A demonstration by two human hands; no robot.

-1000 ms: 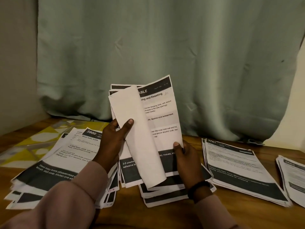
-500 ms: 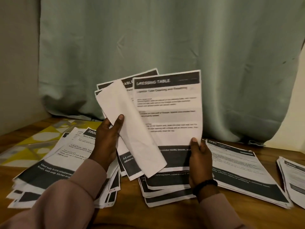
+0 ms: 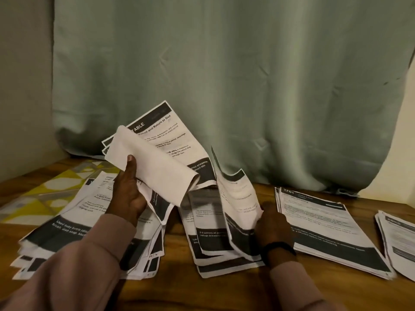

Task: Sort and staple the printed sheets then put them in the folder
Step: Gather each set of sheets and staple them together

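The left hand (image 3: 126, 194), at centre left of the frame, grasps a raised sheaf of printed sheets (image 3: 170, 140), its thumb pressed on a sheet curled back blank side out (image 3: 152, 167); the right hand (image 3: 272, 223), at lower centre right with a dark wristband (image 3: 278, 248), pinches a single bent sheet (image 3: 238, 198) by its edge, low over the centre pile (image 3: 208, 248) on the wooden bench (image 3: 175, 286); a broad, loose pile (image 3: 74, 223) lies at lower left, partly under the left sleeve; a neater pile headed 2701 (image 3: 327, 223) lies right of the right hand; another pile (image 3: 399, 234) sits at the right edge; a yellow patterned folder (image 3: 45, 189) lies flat at far left under the loose pile; a pale green curtain (image 3: 224, 75) hangs behind.
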